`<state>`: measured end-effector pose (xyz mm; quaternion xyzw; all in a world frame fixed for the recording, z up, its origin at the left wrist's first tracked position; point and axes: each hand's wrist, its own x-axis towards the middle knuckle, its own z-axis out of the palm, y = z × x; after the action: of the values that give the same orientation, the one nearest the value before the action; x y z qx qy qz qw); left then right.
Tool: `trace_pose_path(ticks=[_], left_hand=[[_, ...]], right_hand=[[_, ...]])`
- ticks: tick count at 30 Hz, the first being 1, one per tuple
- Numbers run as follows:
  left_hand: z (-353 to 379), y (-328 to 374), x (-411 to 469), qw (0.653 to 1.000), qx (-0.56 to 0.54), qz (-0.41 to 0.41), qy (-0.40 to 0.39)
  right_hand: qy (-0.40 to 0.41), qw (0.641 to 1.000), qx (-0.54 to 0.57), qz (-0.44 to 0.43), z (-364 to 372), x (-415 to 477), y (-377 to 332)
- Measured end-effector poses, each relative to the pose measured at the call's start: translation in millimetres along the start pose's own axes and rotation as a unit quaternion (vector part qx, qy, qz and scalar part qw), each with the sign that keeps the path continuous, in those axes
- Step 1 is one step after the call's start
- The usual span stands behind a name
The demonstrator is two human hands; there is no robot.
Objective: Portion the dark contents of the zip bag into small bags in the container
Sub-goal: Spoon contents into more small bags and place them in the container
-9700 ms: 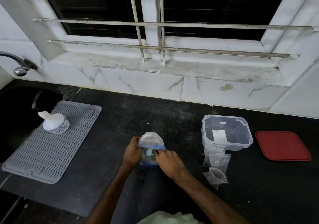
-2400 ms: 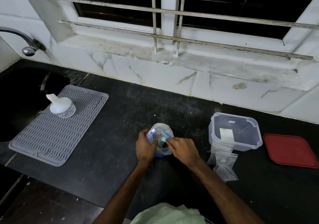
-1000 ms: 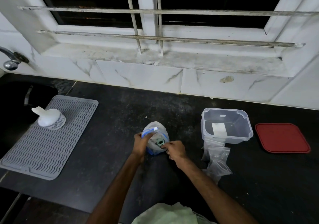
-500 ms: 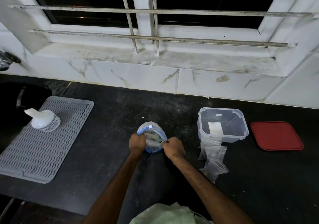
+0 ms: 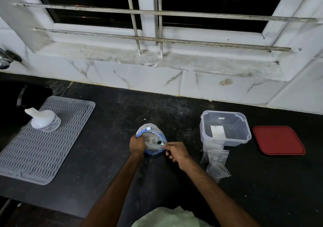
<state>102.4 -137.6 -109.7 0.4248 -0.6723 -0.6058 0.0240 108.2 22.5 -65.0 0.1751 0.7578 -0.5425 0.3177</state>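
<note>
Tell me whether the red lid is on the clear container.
No, the red lid lies flat on the counter beside the open clear container.

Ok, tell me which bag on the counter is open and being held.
The blue-rimmed zip bag, mouth held open by the left hand, right hand at its rim. The small clear bags lie untouched before the clear container.

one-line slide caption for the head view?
Left hand holds the zip bag open while right hand dips a small spoon inside; clear container waits nearby.
</note>
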Motion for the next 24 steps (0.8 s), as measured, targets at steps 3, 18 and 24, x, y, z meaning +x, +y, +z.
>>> trace_pose_path(ticks=[3, 18, 24], left_hand=[[4, -3, -2, 0.997, 0.069, -0.011, 0.032], [31, 14, -31, 0.979, 0.195, -0.027, 0.051], [39, 8, -31, 0.997, 0.030, -0.066, -0.033]], right_hand=[[0.016, 1.000, 0.000, -0.021, -3, -7, -3], [0.109, 0.987, 0.005, -0.117, -32, -18, -7], [0.032, 0.990, 0.083, -0.105, -77, -40, -13]])
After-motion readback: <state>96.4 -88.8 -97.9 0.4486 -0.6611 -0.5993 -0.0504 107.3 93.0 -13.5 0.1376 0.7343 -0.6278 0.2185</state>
